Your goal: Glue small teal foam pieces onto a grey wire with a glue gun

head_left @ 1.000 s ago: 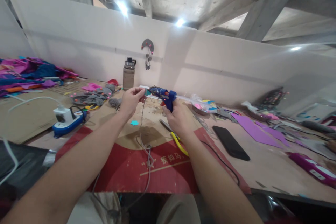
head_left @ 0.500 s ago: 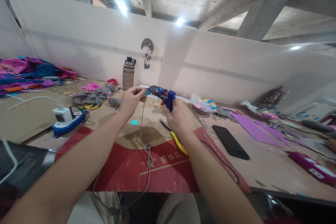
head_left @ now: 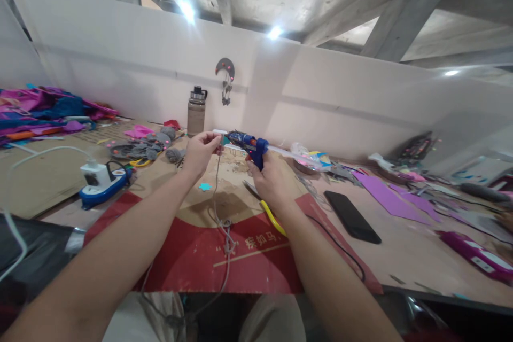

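My right hand (head_left: 272, 179) is wrapped round the grip of a blue glue gun (head_left: 251, 146), held above the table with its nozzle pointing left. My left hand (head_left: 199, 153) pinches a small teal piece (head_left: 225, 140) with a grey cord (head_left: 218, 187) hanging from it, right at the gun's nozzle. The cord drops to the red and brown cardboard (head_left: 224, 246) under my arms. A small teal foam flower (head_left: 205, 187) lies on the cardboard below my left hand.
Yellow-handled scissors (head_left: 269, 212) lie under my right wrist, a black phone (head_left: 351, 217) to their right. A power strip (head_left: 100, 181) sits left, a water bottle (head_left: 196, 111) at the back wall, grey felt pieces (head_left: 144, 148), and purple foam sheets (head_left: 387, 197) right.
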